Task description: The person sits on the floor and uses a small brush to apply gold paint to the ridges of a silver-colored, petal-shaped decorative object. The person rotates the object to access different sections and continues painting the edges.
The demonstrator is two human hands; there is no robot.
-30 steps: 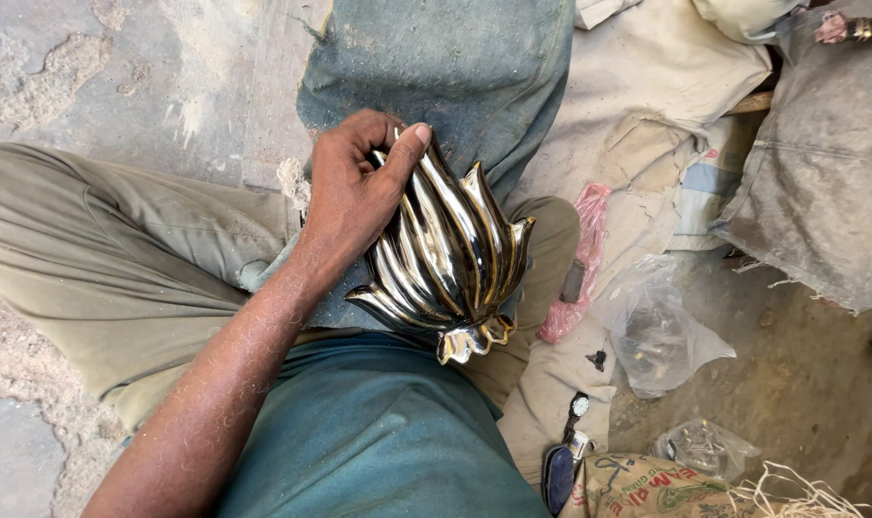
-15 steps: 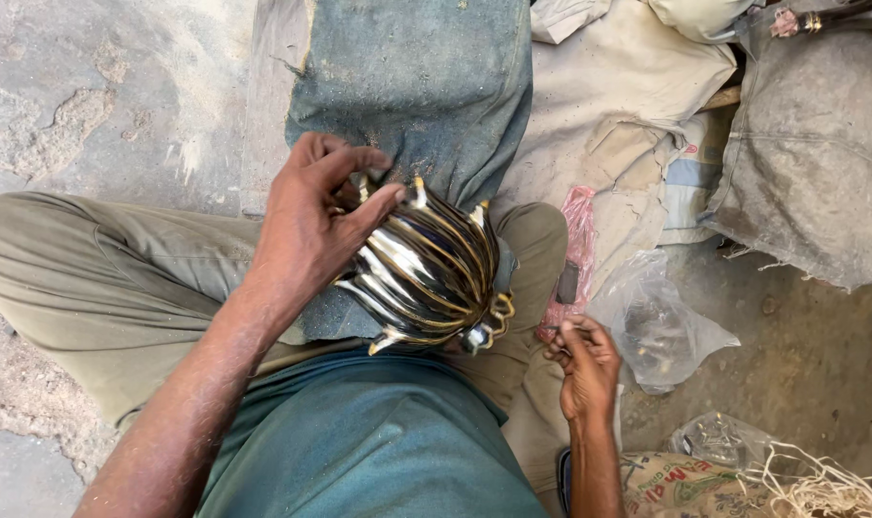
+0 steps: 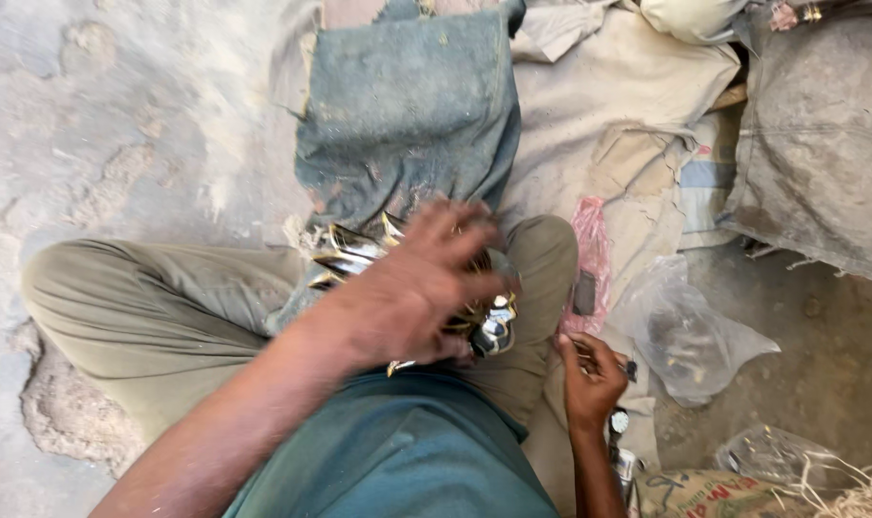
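Soft, even daylight fills the frame, casting no hard shadows. Motion blur smears the left hand (image 3: 412, 293) at centre, while bright glints flare on the ribbed, polished silver metal piece (image 3: 488, 326) beneath it. The dusty grey concrete floor (image 3: 119, 125) at ten o'clock looks pale and washed

The metal piece (image 3: 359, 254) lies on the lap under the left hand (image 3: 412, 288), cloth (image 3: 407, 105) ahead, bag (image 3: 685, 331) at right.
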